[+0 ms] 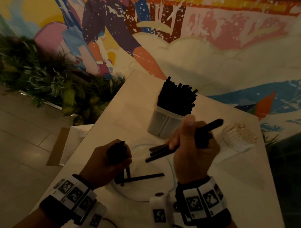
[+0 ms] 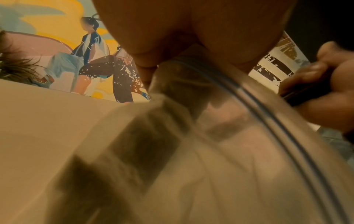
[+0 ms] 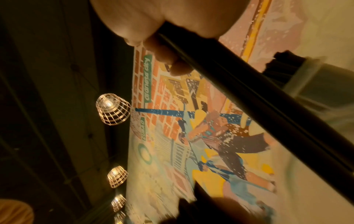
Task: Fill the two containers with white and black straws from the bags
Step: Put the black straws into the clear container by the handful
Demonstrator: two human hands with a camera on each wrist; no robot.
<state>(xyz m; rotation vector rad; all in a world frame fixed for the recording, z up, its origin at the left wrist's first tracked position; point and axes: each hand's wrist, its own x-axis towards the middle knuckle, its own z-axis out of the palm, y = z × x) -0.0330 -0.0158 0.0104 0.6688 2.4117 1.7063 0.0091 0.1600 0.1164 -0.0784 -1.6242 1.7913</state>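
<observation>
Black straws, right hand: bundle gripped in a fist, angled at the far container, likely for loading.
Black straws, left hand: smaller bunch clutched, near left.
Loose straws: lying on the clear bag, between the hands.
Container: upright, far centre, crowded with black straws.
White straws: far right.
Surface: pale table.
Room: dim; mural wall, plants left.
</observation>
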